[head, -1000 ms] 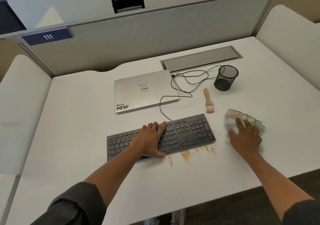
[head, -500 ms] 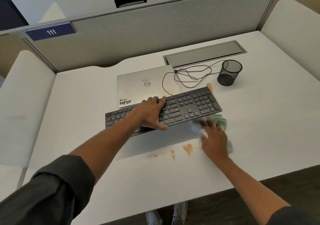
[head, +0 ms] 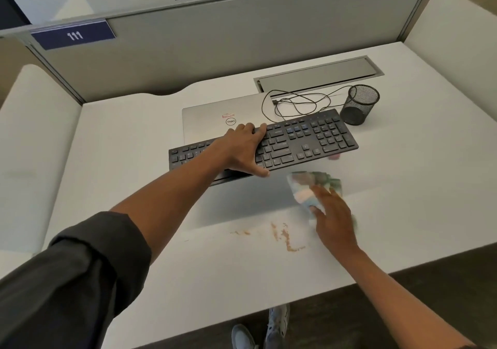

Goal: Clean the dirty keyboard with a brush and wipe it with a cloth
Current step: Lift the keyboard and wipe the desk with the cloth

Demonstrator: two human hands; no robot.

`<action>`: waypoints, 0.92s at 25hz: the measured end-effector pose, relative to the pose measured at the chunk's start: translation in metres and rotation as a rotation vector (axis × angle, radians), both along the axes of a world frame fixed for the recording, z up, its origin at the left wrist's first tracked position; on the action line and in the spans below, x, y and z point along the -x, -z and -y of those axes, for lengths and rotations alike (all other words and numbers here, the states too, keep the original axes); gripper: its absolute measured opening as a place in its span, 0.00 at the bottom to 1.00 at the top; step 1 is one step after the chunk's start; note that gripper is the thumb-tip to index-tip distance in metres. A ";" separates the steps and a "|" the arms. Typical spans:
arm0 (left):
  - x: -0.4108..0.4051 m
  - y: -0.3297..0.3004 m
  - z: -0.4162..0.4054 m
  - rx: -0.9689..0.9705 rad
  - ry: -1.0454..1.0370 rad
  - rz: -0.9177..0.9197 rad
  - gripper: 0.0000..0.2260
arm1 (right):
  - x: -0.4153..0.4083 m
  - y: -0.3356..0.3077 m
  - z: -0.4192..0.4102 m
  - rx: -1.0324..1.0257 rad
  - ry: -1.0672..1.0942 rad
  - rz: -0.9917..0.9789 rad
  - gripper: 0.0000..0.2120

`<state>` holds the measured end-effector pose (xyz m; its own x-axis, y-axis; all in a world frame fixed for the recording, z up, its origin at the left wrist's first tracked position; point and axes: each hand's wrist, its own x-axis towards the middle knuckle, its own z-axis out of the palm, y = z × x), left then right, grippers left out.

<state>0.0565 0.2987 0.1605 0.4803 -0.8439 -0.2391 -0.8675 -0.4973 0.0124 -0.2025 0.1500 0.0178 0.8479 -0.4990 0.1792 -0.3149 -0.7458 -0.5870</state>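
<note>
The black keyboard (head: 309, 138) hangs lifted above the white desk (head: 129, 165), throwing a shadow beneath it. My left hand (head: 242, 150) grips its middle, fingers over the far edge and thumb under the near edge. My right hand (head: 332, 215) presses flat on a pastel multicoloured cloth (head: 314, 187) on the desk, under the keyboard's right half. Orange-brown dirt smears (head: 285, 235) lie just left of that hand. Only the pink bristle tip of the brush (head: 334, 156) peeks out below the keyboard's right end.
A closed silver laptop (head: 209, 122) lies behind the keyboard, with a tangled black cable (head: 295, 103) beside it. A black mesh cup (head: 359, 105) stands at the right. A grey cable hatch (head: 317, 75) sits at the back, before the partition. My shoes (head: 269, 330) show below the desk's edge.
My left hand lifted the keyboard off the desk and carried it back over the laptop. My right hand slid the cloth left and across the dirt, which is thinner and smeared now.
</note>
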 end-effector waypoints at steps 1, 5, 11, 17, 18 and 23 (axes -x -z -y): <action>0.001 0.000 -0.001 -0.001 0.002 -0.005 0.57 | -0.008 0.001 0.006 0.036 0.024 -0.046 0.22; 0.008 0.003 -0.005 0.007 0.005 -0.012 0.57 | -0.037 0.007 -0.033 0.082 -0.159 -0.168 0.21; 0.020 0.009 -0.013 0.026 0.010 -0.015 0.58 | -0.013 -0.019 -0.127 0.017 -0.549 -0.129 0.24; 0.029 0.012 -0.022 0.061 -0.022 -0.028 0.57 | -0.052 -0.062 -0.284 0.194 -0.592 -0.185 0.21; 0.030 0.013 -0.023 0.059 -0.023 -0.030 0.57 | -0.055 -0.064 -0.297 0.199 -0.594 -0.298 0.19; 0.034 0.021 -0.032 0.046 -0.016 -0.016 0.56 | -0.057 -0.047 -0.295 0.224 -0.391 -0.287 0.18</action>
<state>0.0222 0.3309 0.1395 0.4905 -0.8461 -0.2084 -0.8587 -0.5100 0.0494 -0.1459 0.4449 0.0652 0.9934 -0.1125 -0.0211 -0.1131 -0.9367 -0.3313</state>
